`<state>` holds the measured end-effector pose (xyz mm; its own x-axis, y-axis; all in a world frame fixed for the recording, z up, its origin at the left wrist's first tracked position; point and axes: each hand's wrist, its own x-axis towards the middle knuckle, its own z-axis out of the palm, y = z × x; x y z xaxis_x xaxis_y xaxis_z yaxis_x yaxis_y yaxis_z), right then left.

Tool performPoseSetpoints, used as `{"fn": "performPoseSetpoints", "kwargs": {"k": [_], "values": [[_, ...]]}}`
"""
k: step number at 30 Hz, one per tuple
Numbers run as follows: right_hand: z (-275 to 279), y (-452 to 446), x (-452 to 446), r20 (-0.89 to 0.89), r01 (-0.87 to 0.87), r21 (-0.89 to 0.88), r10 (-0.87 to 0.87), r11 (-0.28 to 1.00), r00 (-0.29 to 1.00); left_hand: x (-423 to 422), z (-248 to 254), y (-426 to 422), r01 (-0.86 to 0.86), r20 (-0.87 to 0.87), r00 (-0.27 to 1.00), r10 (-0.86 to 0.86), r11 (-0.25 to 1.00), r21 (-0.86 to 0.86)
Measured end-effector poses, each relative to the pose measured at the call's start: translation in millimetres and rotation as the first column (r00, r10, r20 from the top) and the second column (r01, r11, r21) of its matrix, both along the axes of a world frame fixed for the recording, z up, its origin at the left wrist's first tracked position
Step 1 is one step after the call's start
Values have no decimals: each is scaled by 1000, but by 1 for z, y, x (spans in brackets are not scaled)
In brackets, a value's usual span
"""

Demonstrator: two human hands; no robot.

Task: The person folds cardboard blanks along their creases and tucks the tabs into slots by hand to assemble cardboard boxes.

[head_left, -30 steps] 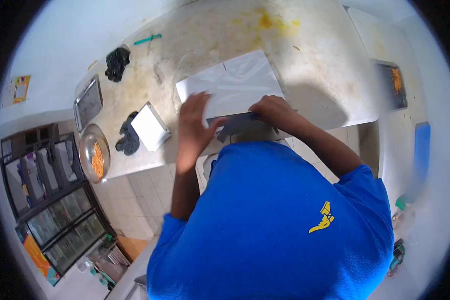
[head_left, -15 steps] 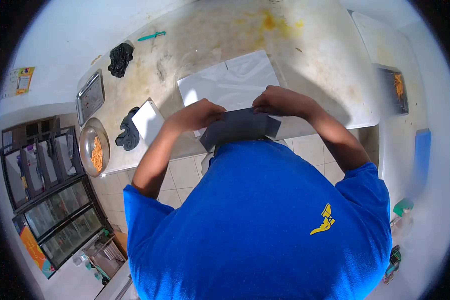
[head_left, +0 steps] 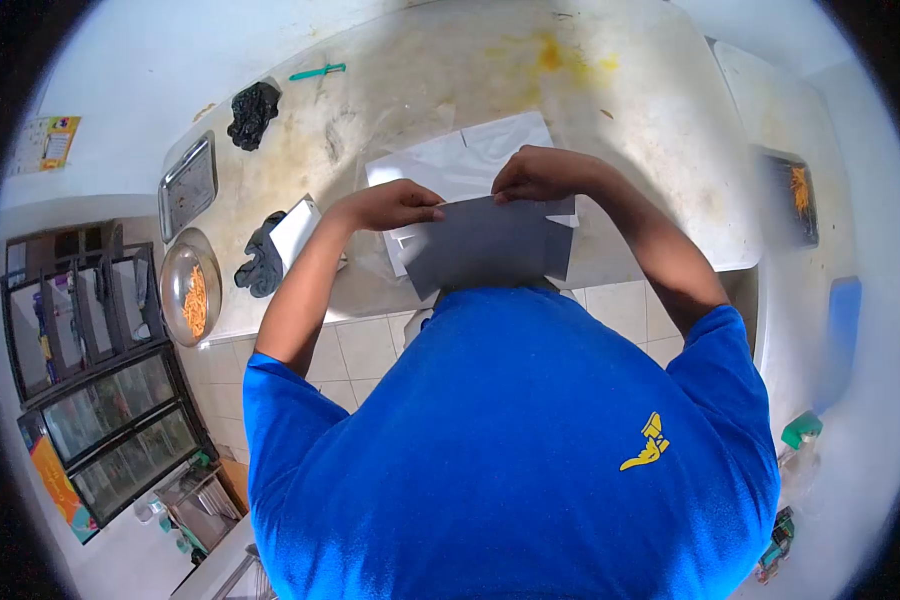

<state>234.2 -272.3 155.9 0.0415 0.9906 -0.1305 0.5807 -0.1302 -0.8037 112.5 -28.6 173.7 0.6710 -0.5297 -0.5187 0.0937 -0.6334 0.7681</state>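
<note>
Both hands grip a dark grey sheet of card with cut flaps (head_left: 490, 245) by its top edge, close to my body at the table's near side. My left hand (head_left: 398, 204) pinches it near the top left. Farther right along the same edge, my right hand (head_left: 533, 174) has its fingers closed on the card. Behind the card, white card pieces (head_left: 432, 160) with slits lie on the table, partly hidden. A smaller white piece (head_left: 292, 234) rests left of my left forearm, beside a crumpled dark plastic bag (head_left: 260, 262).
On the table's left are a metal bowl (head_left: 173, 290) with orange strips, a metal tray (head_left: 175, 205), a black plastic bag (head_left: 253, 114) and a green-handled knife (head_left: 318, 72). A dark tray (head_left: 805, 232) with orange strips sits on the right-hand surface. Yellow stains mark the table's far side.
Both hands have lifted the grey card's top edge up and away from my body, so more of its face shows. My head view has shifted slightly.
</note>
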Motion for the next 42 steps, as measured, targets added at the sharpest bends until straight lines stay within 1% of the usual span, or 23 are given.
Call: {"fn": "performPoseSetpoints", "kwargs": {"k": [4, 8, 10, 12, 13, 14, 15, 16, 17, 18, 19, 20, 22, 26, 28, 29, 30, 31, 32, 34, 35, 37, 42], "values": [[1, 2, 3, -34, -10, -48, 9, 999, 999, 7, 2, 3, 34, -36, 999, -36, 998, -62], [-7, 12, 24, 33, 88, 14, -88, 996, 996, 34, -17, 24, -68, -33, 997, 73, 988, 141], [-6, 15, 30, 102, 188, 93, -197, 978, 975, 31, -6, 21, -290, 340, 912, 231, 947, 135], [1, 2, 31, 105, 357, 126, -370, 926, 923, 22, -4, 28, -580, 714, 578, 396, 815, 18], [8, -6, 31, 108, 444, 132, -458, 886, 882, 15, -24, 50, -712, 583, 443, 681, 663, -234], [15, -14, 31, 111, 529, 140, -544, 837, 832, -3, -33, 55, -778, -4, 257, 966, 204, -595], [13, -22, 32, 21, 627, 124, -633, 769, 773, -25, -63, 58, -852, -29, 169, 985, 131, -507], [3, -31, 31, -65, 713, 94, -710, 695, 701, -36, -56, 25, -791, -169, 165, 972, 28, -612], [-9, -37, 30, -144, 784, 57, -773, 618, 619, -51, -107, 36, -831, -382, 209, 900, -43, -555], [-23, -40, 27, -215, 844, -25, -828, 536, 519, -62, -104, 12, -852, -427, 306, 851, 45, -522], [-37, -40, 23, -268, 850, -46, -826, 526, 496, -72, -127, -6, -793, -331, 401, 854, 143, -592], [-47, -42, 17, -322, 851, -74, -820, 521, 474, -64, -101, -35, -882, -382, 344, 858, 156, -445], [-52, -47, 2, -329, 839, -82, -809, 538, 486, -56, -101, -51, -913, -429, 188, 884, -3, -407], [-47, -47, -27, -427, 857, -99, -800, 505, 422, -61, -81, -28, -857, -554, 254, 793, -81, -509], [-36, -41, -41, -335, 864, -64, -827, 499, 452, -64, -76, -21, -850, -591, 355, 724, -13, -527], [-29, -38, -48, -288, 869, -46, -839, 493, 461, -63, -73, -27, -902, -448, 286, 847, 80, -425], [-26, -36, -50, -241, 873, -27, -851, 487, 467, -61, -73, -29, -885, -434, 309, 846, 88, -458], [-39, -45, -40, -203, 797, -155, -809, 583, 552, -58, -74, -28, -864, -417, 334, 846, 98, -493], [-46, -42, -37, -424, 824, -168, -794, 542, 436, -55, -74, -28, -842, -398, 359, 844, 109, -529], [-60, -37, -34, -774, 859, -228, -621, 459, 127, -51, -71, -29, -820, -552, 329, 766, -58, -569], [-98, -31, -27, -811, 851, -139, -552, 506, 195, -50, -70, -31, -808, -626, 321, 711, -139, -573], [-127, -17, -26, -899, 779, -166, -417, 604, 131, -47, -69, -33, -820, -636, 349, 688, -105, -563], [-109, -9, -58, -949, 560, -289, -309, 777, -61, -43, -48, -41, -802, -585, 317, 746, -118, -586]]}}
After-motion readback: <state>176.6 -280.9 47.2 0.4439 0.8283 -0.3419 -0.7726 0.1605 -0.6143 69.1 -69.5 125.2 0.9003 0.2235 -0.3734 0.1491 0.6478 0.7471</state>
